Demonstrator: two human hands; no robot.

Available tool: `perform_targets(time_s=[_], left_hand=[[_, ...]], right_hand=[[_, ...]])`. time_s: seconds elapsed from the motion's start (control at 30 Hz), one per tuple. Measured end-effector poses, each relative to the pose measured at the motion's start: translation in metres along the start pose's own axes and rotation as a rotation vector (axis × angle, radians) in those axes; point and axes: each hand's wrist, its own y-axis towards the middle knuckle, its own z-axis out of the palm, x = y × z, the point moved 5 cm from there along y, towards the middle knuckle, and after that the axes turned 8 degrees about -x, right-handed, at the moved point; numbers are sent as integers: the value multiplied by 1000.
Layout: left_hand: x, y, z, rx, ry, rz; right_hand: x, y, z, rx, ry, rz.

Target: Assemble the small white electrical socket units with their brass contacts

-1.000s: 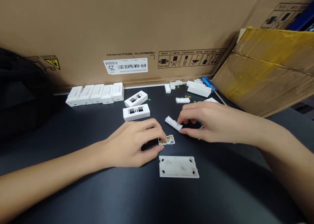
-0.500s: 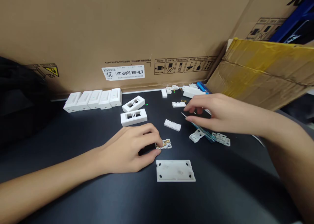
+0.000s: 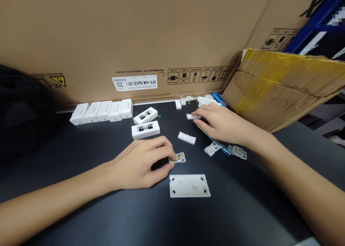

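Note:
Low on the black table, my left hand (image 3: 147, 161) pinches a small white plastic base with brass contacts (image 3: 181, 157) between thumb and fingers. Further back, my right hand (image 3: 215, 122) has its thumb and fingertips around the right end of a narrow white rocker piece (image 3: 191, 116), which lies on the table. Nearer to me is a similar white rocker (image 3: 187, 138). A flat white back plate (image 3: 188, 186) with corner holes sits in front of the left hand. Under the right hand, a bluish clear thin tool (image 3: 225, 149) is partly hidden.
Two white frames (image 3: 146, 129) and a row of several white switch housings (image 3: 104, 110) stand on the left. White bases (image 3: 212, 149) lie at the right, more small parts at the back. Large cardboard boxes (image 3: 134, 30) wall the rear; a dark bag (image 3: 21, 113) is far left.
My right hand has moved left and down onto the end of the rocker piece. My left hand keeps its hold on the small base. The view has shifted slightly.

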Motion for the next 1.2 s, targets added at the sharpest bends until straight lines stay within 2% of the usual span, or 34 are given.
perform_targets(time_s=[0.2, 0.33, 0.6, 0.77, 0.97, 1.2], left_hand=[[-3, 1, -1, -3, 2, 6], [-2, 0, 0, -11, 3, 5], [1, -1, 1, -22, 20, 21], [0, -1, 1, -27, 32, 20], [0, 0, 1, -9, 40, 5], [0, 0, 1, -14, 42, 13]], right_hand=[[6, 2, 1, 47, 39, -23], [3, 9, 1, 30, 19, 33], [-24, 59, 26, -51, -174, 236], [-44, 81, 28, -38, -328, 332], [-52, 83, 19, 40, -342, 294], [-63, 80, 16, 48, -329, 311]])
